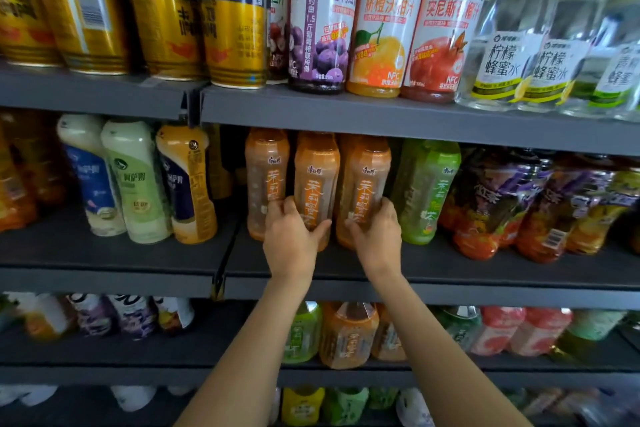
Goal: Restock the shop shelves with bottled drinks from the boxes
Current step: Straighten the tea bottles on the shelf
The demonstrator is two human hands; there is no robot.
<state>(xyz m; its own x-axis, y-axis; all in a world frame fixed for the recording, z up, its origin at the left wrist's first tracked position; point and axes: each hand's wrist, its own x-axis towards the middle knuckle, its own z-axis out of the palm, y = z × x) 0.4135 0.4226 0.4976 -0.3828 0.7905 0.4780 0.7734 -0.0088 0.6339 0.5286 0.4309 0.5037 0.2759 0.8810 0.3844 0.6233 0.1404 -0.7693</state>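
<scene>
Three orange tea bottles stand upright side by side on the middle shelf (pixel 450 270). My left hand (pixel 291 239) grips the lower part of the centre orange bottle (pixel 317 177), thumb on its right side. My right hand (pixel 375 236) grips the lower part of the right orange bottle (pixel 365 180). The left orange bottle (pixel 265 180) stands free just beside my left hand's fingers. Both held bottles rest near the back of the shelf, their bases hidden behind my hands.
A green tea bottle (pixel 427 191) stands right of my right hand, then dark multi-colour bottles (pixel 491 204). Milky drink bottles (pixel 138 180) stand to the left. Gold cans (pixel 235 31) and juice bottles (pixel 384 21) fill the shelf above. More bottles fill the lower shelves.
</scene>
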